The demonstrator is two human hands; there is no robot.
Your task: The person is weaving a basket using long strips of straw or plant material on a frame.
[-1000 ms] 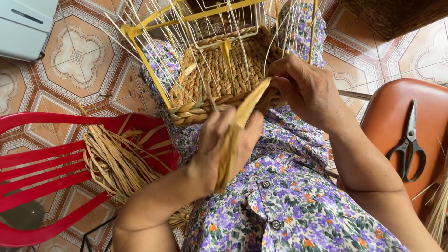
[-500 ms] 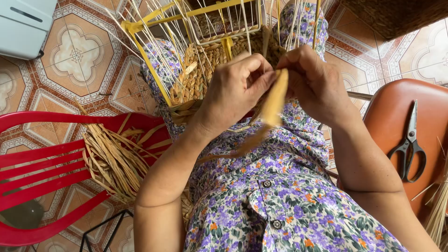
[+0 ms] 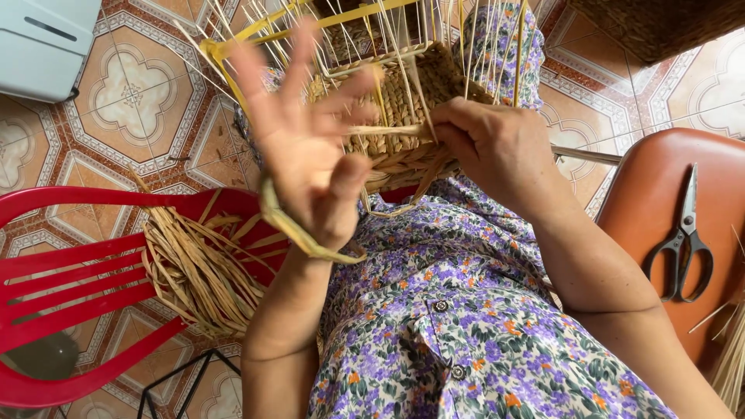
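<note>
Left hand is up at centre frame, fingers spread wide and loose, nothing clenched, yet a flat straw strand loops round the heel of the palm and trails off toward 5 o'clock, near the wrist. Right hand sits at 3 o'clock of the left, fingers curled and pinching another pale strand where it meets the rim of the woven basket. That half-made basket rests in the lap at 12 o'clock of the frame, brown weave below, thin yellow upright stakes bristling from it, touching both hands.

Down at 8 o'clock, a bundle of dry straw lies on the red plastic chair, just beside the left forearm. Over at 3 o'clock, 1 pair of black-handled scissors lies flat on an orange-brown seat, well apart from the right hand. Purple floral dress fills the lower middle. Patterned floor tiles show at 10 o'clock, with a grey-white box in the top left corner.
</note>
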